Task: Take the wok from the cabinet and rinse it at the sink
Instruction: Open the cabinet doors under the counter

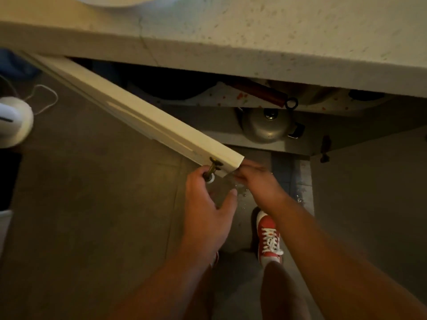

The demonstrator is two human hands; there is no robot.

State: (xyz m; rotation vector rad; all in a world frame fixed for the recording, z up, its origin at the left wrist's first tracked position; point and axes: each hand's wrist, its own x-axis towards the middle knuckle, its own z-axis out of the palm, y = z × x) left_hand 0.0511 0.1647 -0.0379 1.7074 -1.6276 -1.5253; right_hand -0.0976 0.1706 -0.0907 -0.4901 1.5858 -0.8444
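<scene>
Red sneaker (269,239) on floor nearest. Left hand (208,204) grip pinched on door knob (210,173); right hand (256,179) at cabinet door (138,112) edge, grip unclear, blurred. Door swung open. Beyond: lidded pot (265,128) low, dark wok (171,88) on shelf under worktop (254,47).

Mostly hidden beneath the tabletop (277,42): the cabinet's upper shelf (221,98), with only front edges of dark round cookware (166,88) showing, too shadowed to name as a wok. Cut off by the same overhang: the far end of a red-brown handle (258,91) and another dark pan (366,94) at right. Blurred: the right hand (256,179), fingertips lost behind the open cabinet door (138,112). Partly covered by the left hand (208,209): the door's knob (211,172). Cropped at the left edge: a white rounded object (11,121). Barely visible behind the left forearm: a second shoe (216,258).
</scene>
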